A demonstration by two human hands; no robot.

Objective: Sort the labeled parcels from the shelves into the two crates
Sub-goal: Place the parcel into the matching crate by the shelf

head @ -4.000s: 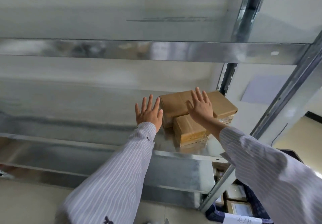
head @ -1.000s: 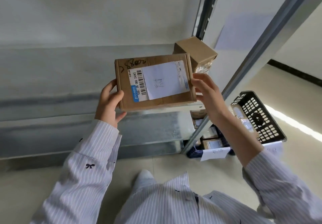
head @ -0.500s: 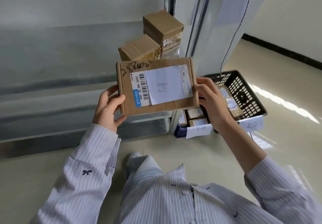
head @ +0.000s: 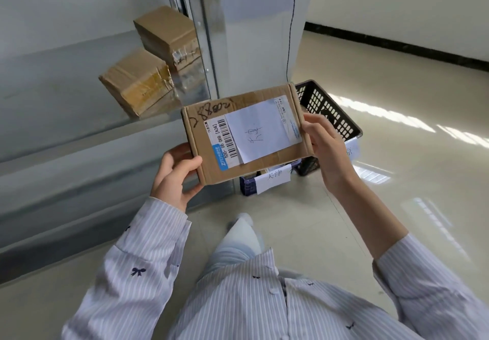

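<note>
Head view: left hand [head: 176,174] and right hand [head: 321,141] grasp a flat parcel [head: 243,138] by its ends, label up, probably for reading. Behind the parcel, two crates [head: 330,112] wait on the floor.

The left grip [head: 176,178] and right grip [head: 325,149] hold the labeled parcel [head: 264,162] by its short ends, label facing the camera. The blue crate [head: 247,187] and black crate [head: 328,112] stand on the floor behind it, partly hidden. A taped parcel [head: 137,80] and a rear parcel [head: 166,33] rest on the shelf [head: 66,96].
</note>
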